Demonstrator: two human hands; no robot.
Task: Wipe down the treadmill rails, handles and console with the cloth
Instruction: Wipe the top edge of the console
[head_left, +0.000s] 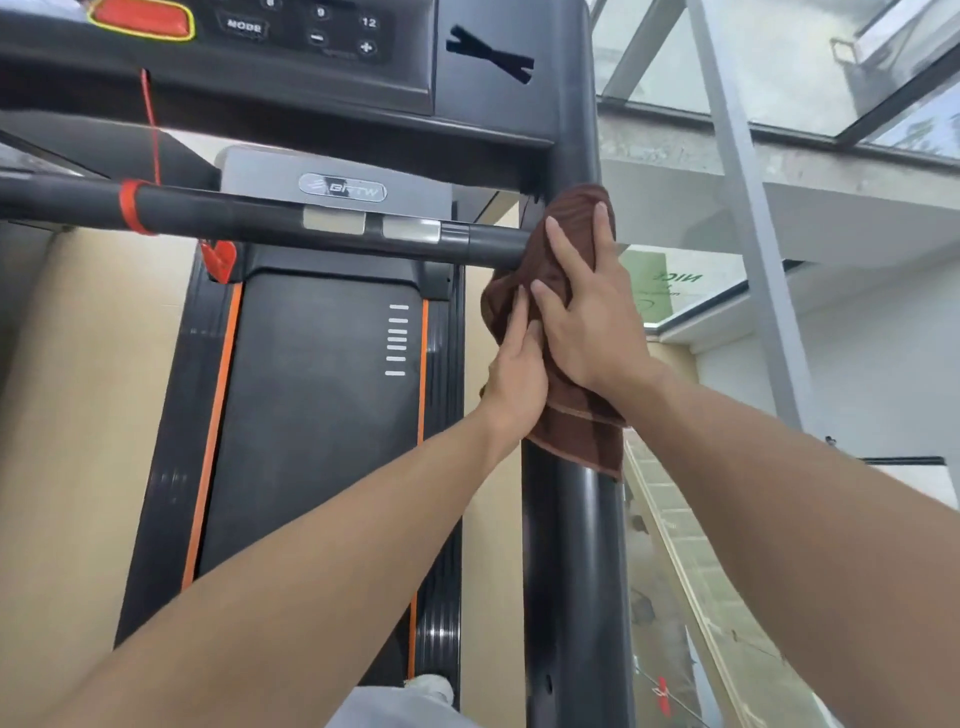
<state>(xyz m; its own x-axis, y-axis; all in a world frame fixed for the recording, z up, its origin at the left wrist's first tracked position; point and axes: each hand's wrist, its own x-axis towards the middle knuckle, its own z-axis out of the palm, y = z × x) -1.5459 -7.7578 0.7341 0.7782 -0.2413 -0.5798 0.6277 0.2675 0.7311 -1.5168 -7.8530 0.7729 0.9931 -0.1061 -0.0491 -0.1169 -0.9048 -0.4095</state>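
A brown cloth (574, 415) is wrapped around the treadmill's black right upright rail (574, 571), just below where the horizontal handle bar (270, 218) meets it. My right hand (587, 306) presses flat on the cloth from the right and top. From the left side, my left hand (517, 374) grips the cloth's lower folds against the rail. The console (291, 36), with its buttons and red stop key, sits above at the top of the view.
The black running belt (311, 415) with orange edge stripes lies below. A red safety cord (151, 130) hangs from the console to a clip at the handle bar. A glass wall and a grey slanted beam (753, 234) stand to the right.
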